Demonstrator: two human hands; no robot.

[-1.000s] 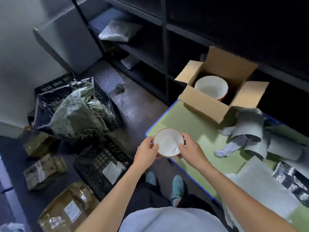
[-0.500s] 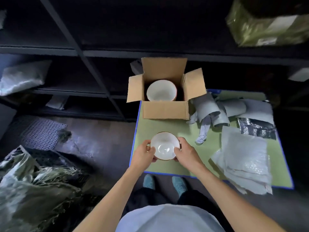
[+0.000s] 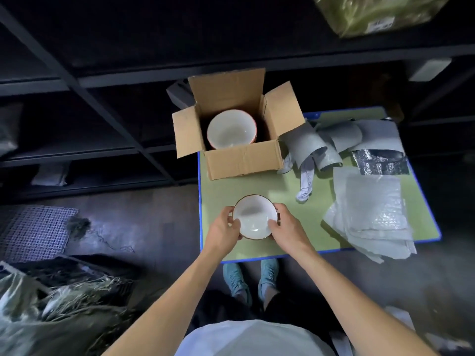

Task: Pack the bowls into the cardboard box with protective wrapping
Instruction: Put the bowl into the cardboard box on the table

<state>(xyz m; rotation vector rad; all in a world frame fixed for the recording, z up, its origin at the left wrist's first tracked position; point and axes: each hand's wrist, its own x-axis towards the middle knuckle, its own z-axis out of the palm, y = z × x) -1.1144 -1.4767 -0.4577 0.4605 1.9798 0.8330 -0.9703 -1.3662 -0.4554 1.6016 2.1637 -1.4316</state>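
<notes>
Reaching forward with both arms, you are gripping the bowl (image 3: 253, 218) between your left hand (image 3: 223, 228) and right hand (image 3: 285, 227), thumbs curling over its rim. It is round, glossy white inside, thinly edged in brown, and is hanging over the near left part of the green tabletop (image 3: 231, 187). A bigger bowl (image 3: 231, 131) is sitting upright in the open cardboard box (image 3: 243, 160); crinkled bubble wrap (image 3: 372, 214) is lying to your right.
</notes>
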